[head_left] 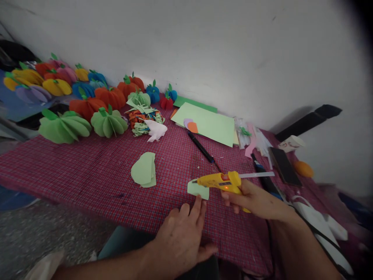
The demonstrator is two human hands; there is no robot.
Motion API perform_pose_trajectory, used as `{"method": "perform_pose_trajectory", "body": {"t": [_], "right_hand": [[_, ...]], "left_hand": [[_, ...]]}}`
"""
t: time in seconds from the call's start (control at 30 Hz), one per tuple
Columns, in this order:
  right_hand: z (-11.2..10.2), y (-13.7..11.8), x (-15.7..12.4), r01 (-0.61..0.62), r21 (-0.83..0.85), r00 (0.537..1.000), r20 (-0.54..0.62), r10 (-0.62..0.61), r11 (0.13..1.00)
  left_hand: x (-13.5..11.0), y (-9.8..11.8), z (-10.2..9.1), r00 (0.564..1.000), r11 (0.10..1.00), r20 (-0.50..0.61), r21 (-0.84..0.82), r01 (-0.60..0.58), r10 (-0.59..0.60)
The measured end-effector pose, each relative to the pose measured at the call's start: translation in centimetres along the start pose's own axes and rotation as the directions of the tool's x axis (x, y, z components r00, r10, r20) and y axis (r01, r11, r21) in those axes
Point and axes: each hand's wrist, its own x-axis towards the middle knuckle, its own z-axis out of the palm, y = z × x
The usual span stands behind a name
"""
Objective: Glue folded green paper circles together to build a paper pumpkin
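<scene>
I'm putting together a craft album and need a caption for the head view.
The right hand points a yellow glue gun at light-green paper, the left hand at its edge, colorful paper pumpkins beyond.

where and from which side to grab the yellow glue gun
The yellow glue gun is probably best gripped by its handle, from the right: the handle drops down, the right hand wrapped round it, and the nozzle points left, away.
</scene>
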Motion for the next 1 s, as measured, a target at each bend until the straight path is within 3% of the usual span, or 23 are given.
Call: {"method": "perform_pose_trajectory", "body": {"t": [0.57, 1.0], "right_hand": [[0.6, -0.8, -0.6, -0.017, -0.029, 0.998, 0.059, 0.018, 0.999], [0.4, -0.5, 0.0, 0.028, -0.003, 0.999, -0.016, -0.028, 1.000]], "left_hand": [[0.1, -0.1, -0.2, 1.000, 1.000, 0.014, 0.000, -0.009, 0.009], [0.0, 0.2, 0.1, 1.000, 1.000, 0.000, -0.010, 0.021, -0.021]]}}
